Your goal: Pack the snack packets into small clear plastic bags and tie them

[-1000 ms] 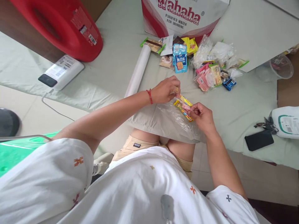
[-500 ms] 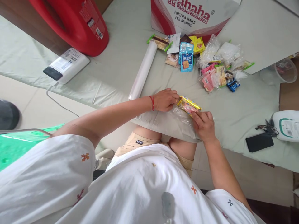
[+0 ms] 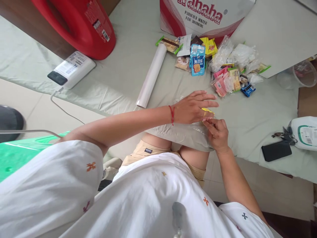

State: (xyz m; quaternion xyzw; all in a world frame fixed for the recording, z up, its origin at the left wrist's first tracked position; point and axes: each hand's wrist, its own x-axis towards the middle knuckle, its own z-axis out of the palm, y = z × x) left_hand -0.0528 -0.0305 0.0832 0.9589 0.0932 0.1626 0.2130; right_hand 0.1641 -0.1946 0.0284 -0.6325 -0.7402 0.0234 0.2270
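My left hand (image 3: pixel 194 107), with a red string at the wrist, lies over the yellow-wrapped snack (image 3: pixel 208 112), its fingers stretched out and apart. Only the right end of the snack shows beyond the fingers. My right hand (image 3: pixel 218 132) is closed in a pinch at the lower right end of the snack, on the edge of the clear plastic film (image 3: pixel 195 129). The film lies under both hands at the table's front edge, above my knees. A white film roll (image 3: pixel 152 76) lies on the cloth to the upper left of my hands.
Snack packets (image 3: pixel 198 59) and crumpled clear bags (image 3: pixel 239 56) lie before a white-and-red carton (image 3: pixel 203 16). At the left are a red jug (image 3: pixel 99 29) and a white device (image 3: pixel 74 67) with a cable. A black phone (image 3: pixel 276 151), keys and a white bottle (image 3: pixel 304 132) are at right.
My left hand has moved right from the snack's left end, opened, and now covers most of it. My right hand has stayed nearly in place.
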